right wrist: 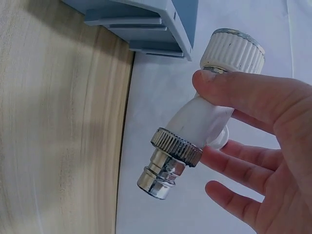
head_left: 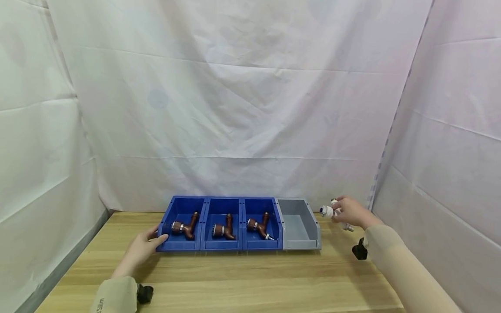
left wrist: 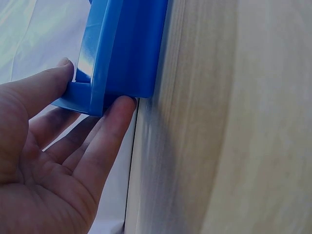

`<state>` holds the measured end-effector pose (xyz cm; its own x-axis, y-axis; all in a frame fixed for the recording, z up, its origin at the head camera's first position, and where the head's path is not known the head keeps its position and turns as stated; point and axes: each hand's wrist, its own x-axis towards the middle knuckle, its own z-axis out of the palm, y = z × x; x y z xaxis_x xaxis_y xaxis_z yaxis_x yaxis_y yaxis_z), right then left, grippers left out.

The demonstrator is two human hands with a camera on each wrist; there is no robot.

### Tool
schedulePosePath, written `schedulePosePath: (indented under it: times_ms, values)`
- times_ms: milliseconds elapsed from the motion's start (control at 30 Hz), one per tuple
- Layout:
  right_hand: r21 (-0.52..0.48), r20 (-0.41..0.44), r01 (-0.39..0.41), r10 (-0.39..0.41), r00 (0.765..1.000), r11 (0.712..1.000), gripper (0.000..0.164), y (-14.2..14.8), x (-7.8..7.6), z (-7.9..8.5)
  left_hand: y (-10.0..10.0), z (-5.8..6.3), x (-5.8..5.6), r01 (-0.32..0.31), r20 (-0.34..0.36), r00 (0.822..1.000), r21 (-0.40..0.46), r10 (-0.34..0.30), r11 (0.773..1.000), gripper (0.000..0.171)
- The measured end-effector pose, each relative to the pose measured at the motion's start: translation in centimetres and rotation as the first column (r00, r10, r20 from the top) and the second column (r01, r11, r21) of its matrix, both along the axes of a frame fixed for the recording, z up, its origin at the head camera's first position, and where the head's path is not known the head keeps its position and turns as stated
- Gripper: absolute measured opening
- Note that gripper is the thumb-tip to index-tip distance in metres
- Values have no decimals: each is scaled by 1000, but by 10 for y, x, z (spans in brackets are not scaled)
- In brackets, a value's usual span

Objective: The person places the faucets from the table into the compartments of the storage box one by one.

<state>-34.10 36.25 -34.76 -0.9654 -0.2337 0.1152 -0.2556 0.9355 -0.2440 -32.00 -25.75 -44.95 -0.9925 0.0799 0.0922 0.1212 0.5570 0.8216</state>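
My right hand [head_left: 351, 211] holds a white tap [right wrist: 200, 119] with a ribbed white knob and a metal hose connector, to the right of the grey bin [head_left: 300, 244]. In the right wrist view the thumb presses on the tap just below the knob, with fingers behind it. At the far left, my left hand [head_left: 141, 248] grips the front corner of the leftmost blue bin [left wrist: 100, 58], thumb over the rim and fingers against its outside. That bin holds a brown tap [head_left: 191, 228]. The grey bin's visible floor is bare.
Beside the leftmost bin stand a middle blue bin [head_left: 221, 245] with a brown tap [head_left: 228, 228] and another blue bin [head_left: 254, 246] with a brown tap [head_left: 263, 226] that has a metal nozzle. White cloth [head_left: 235, 108] hangs behind the wooden table [head_left: 235, 278] and along both sides.
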Motion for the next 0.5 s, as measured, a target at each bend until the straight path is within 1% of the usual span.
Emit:
schedulePosePath:
  times_ms: [133, 267, 400, 500]
  values:
    - [1, 25, 13, -13, 1000, 1000, 20, -1, 0, 1, 0, 1, 0, 2, -3, 1000, 2, -2, 1000, 68]
    - [13, 26, 0, -1, 1000, 1000, 18, -3, -1, 4, 0, -1, -1, 4, 3, 1000, 17, -4, 1000, 68]
    - [13, 28, -4, 4, 1000, 1000, 24, -6, -1, 7, 0, -2, -1, 3, 11, 1000, 26, -3, 1000, 68]
    - [7, 41, 5, -5, 999, 1000, 27, -7, 0, 7, 0, -1, -1, 0, 7, 1000, 12, 0, 1000, 69]
